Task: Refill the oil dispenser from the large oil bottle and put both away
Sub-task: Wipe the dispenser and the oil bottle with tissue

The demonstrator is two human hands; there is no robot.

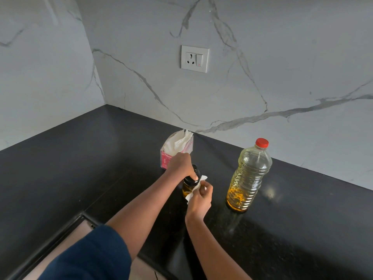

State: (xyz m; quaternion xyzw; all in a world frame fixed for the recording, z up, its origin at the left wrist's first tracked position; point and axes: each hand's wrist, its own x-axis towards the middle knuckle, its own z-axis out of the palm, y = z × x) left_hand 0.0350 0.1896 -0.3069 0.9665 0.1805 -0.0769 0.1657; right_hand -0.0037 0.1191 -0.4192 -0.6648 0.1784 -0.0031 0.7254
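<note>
- The surface (80,162) is a black, faintly speckled stone top that runs into a corner at the far left; its near edge shows at the lower left.
- Behind it rise two white marble-look walls (282,57) with grey veins, meeting at that corner.
- One white socket plate (194,59) with a switch sits on the far wall, above the things.
- One large oil bottle (249,176), clear plastic with a red cap on, stands upright at the right of the hands and apart from them; yellow oil fills only its lower part.
- One oil dispenser (189,187), a small glass jar with a black top and amber oil inside, stands near the middle of the surface, left of the large bottle.
- One pink tissue pack (176,148) with white tissues sticking out stands just beyond the dispenser, close to the far wall.
- One loose white tissue (194,189) lies against the dispenser's right side.
- The left hand (180,164) is closed over the dispenser's black top from above.
- The right hand (199,199) pinches the loose tissue and presses it to the dispenser's side.
- Two bare forearms reach in from the near side; one dark blue sleeve (94,257) covers the left upper arm.
</note>
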